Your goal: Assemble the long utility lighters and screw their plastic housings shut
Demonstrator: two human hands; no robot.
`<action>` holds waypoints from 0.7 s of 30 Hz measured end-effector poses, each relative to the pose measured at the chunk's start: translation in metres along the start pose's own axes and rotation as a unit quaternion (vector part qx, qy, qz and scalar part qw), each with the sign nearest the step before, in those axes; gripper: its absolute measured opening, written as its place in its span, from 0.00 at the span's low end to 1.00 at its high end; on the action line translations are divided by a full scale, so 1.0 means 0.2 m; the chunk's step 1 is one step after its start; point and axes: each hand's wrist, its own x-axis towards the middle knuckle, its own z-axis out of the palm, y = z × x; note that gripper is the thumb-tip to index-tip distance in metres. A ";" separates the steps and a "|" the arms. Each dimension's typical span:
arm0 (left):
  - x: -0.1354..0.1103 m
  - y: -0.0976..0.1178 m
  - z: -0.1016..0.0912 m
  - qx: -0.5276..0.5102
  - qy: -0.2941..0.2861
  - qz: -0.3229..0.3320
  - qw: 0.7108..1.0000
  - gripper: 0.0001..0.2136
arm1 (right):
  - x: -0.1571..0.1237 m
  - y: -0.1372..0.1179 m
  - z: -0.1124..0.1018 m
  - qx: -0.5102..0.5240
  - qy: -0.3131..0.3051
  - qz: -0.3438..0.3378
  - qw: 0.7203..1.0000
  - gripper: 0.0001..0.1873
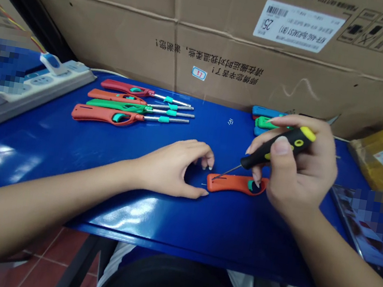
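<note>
In my right hand (300,171) is a black and yellow screwdriver (267,151), tilted so that its thin shaft runs down to the left. The tip meets, or nearly meets, the slotted end of an orange long-necked lighter (232,183) lying on the blue table. My left hand (180,168) rests just left of that lighter, thumb and fingers curved apart with nothing between them. Its thumb tip is close to the lighter's end; whether they touch I cannot tell. The lighter's right end is hidden behind my right hand.
Several red, orange and green lighters (104,115) lie in a row at the back left. More lighters (263,121) sit partly behind my right hand. A power strip (55,81) is on the left, a phone (364,231) on the right. A large cardboard box (121,38) stands behind.
</note>
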 end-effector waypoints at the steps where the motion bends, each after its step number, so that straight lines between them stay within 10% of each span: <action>1: 0.00 0.00 -0.01 0.010 -0.011 -0.009 1.000 0.18 | 0.00 0.01 0.00 0.014 0.004 0.005 1.000 0.08; 10: 0.00 0.00 -0.02 -0.005 -0.068 -0.023 0.997 0.03 | 0.01 0.11 0.00 0.086 0.024 0.083 0.993 0.08; 21: 0.01 -0.02 -0.01 -0.230 0.039 -0.189 0.954 0.06 | 0.02 0.15 -0.01 0.147 0.068 0.147 0.976 0.07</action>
